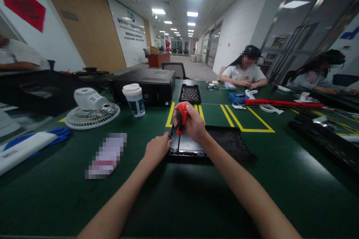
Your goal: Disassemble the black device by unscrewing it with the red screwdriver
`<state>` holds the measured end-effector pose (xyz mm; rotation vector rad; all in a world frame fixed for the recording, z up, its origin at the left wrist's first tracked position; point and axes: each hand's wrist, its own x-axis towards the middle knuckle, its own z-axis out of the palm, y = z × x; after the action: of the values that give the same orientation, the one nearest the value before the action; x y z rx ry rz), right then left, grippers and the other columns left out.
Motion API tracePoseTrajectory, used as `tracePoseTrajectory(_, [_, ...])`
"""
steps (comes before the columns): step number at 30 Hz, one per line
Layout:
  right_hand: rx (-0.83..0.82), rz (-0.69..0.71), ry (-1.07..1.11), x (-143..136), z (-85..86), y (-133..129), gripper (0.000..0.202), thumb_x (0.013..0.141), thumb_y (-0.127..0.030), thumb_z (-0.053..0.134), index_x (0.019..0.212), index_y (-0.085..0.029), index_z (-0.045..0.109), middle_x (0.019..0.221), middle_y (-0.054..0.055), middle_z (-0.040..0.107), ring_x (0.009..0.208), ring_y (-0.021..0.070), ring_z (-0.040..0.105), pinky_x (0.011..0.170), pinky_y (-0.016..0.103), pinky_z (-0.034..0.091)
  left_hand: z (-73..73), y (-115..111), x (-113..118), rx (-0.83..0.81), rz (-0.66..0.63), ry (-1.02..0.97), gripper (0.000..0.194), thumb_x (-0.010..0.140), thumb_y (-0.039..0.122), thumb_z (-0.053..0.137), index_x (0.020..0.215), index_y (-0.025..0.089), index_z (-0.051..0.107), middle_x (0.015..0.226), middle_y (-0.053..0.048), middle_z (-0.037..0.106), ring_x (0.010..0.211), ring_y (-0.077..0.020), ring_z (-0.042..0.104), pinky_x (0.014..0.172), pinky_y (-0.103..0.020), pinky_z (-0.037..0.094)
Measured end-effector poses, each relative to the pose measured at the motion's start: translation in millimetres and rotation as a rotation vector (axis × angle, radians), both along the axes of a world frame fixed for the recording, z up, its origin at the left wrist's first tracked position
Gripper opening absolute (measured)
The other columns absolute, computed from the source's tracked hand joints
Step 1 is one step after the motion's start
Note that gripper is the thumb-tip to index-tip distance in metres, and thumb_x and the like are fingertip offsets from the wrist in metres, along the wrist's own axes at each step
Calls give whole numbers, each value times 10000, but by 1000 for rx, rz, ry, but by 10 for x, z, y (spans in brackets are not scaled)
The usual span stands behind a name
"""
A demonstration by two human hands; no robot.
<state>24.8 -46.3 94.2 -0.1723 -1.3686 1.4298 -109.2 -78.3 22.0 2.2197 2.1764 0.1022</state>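
On the dark green tabletop (134,198), the left hand (157,147) is at the left edge of a flat black rectangular casing (228,142); I cannot tell whether its partly hidden fingers grip. The right hand (193,121) wraps a red-and-black screwdriver (180,120), shaft down over the casing's left part. Beyond lies a small black rectangular tray (190,101).

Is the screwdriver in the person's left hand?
No, the right hand grips the red-and-black screwdriver.

The left hand (157,148) and right hand (195,122) are bare. The left forearm (123,194) and right forearm (241,179) are bare too, slender and tapering smoothly towards the hands.
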Motion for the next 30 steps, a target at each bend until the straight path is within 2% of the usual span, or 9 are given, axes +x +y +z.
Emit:
tracePoseTrajectory(6, [-1,6,-31,8,23,-21,242,842,-376,371,882,-179,506,712,-3,541,501,83,510,498,217,434,34,-8,20,-28,20,0,320,872,389,346,1126,234,463,926,-97,650,863,-239,630,706,-323,463])
tracePoseTrajectory(15, [1,26,-32,19,41,-40,175,841,-313,394,866,-180,505,707,-15,531,498,76,513,508,214,439,0,3,1,-10,1,-3,313,869,385,350,1121,238,463,925,-93,650,857,-242,628,698,-324,464])
tracePoseTrajectory(30, [11,-32,-33,45,-3,27,118,812,-307,479,818,-192,453,673,-43,512,502,79,540,481,202,456,-22,17,-2,-3,0,19,312,872,388,338,1111,233,467,902,-96,655,842,-251,631,673,-331,467])
